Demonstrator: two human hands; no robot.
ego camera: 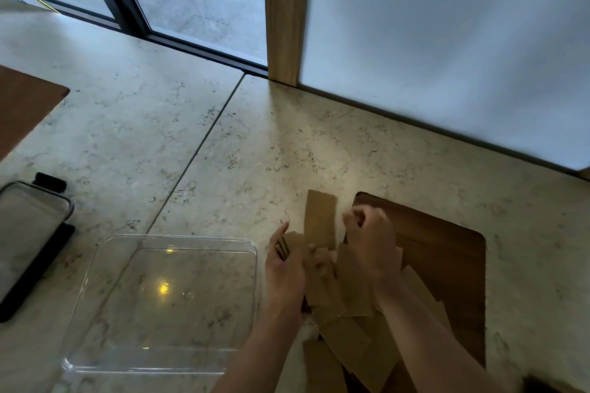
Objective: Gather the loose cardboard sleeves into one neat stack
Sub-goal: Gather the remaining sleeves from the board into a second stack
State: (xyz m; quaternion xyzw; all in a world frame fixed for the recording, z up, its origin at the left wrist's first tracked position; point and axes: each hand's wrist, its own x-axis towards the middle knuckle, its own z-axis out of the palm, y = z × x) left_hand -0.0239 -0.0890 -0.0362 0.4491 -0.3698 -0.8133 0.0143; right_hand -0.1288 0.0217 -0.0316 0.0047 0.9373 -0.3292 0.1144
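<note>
Not far along yet, by the look of it. The cardboard sleeves (pixel 348 306) are still fanned out at all angles, lying partly on the pale stone surface (pixel 223 143) and partly over a dark wooden board (pixel 447 252). No squared-up stack can be seen anywhere, so most of the gathering and all of the tidying is judged to be left.

The left hand (pixel 284 268) is cupped around a small bunch of sleeves held on edge, fingers curled against their near side, so that grip counts as closed on sleeves. Just to the right of it, one long sleeve (pixel 321 217) is stood upright, sticking out past both hands.

The right hand (pixel 370 239) is bunched loosely on top of the pile, knuckles up. Sleeves are being touched underneath it, but whether anything is actually pinched can't be told, since the fingertips are hidden.

More loose sleeves are spread below both wrists, toward the body. A clear plastic tray (pixel 252 265) is sat just left of the left hand, with nothing in it.
</note>
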